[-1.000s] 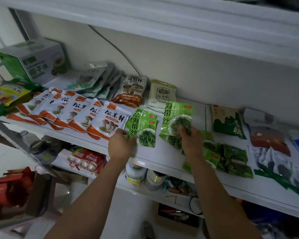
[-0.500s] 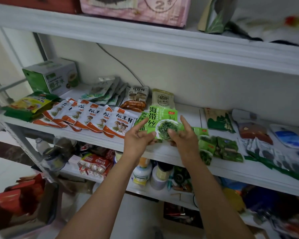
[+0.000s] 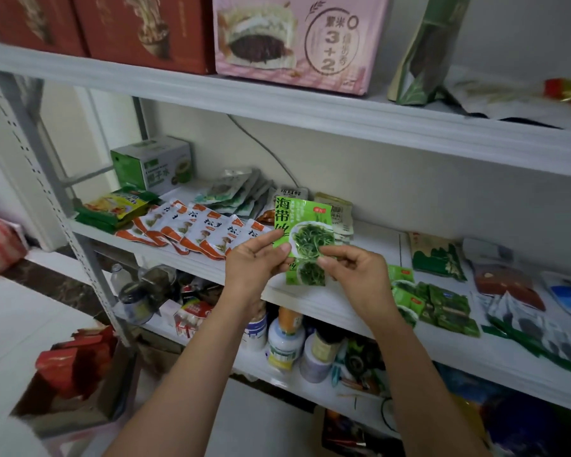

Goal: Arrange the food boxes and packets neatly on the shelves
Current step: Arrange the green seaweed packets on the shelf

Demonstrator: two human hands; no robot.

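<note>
l hand [image 3: 256, 263] + r hand [image 3: 355, 272] both pinching green seaweed pkts [image 3: 302, 230], one each side, fingers curled on them. pkts upright, in air over front of mid shelf [image 3: 376, 239], just right of mushroom pkt row [image 3: 195, 229].

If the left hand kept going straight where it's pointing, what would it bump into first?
The left hand pinches the green seaweed packets. Pushed onward, it would probably meet the white-topped packet at the back of the shelf, though depth is unclear.

Home storeroom: food-stocked white shelves [image 3: 310, 301]
</note>
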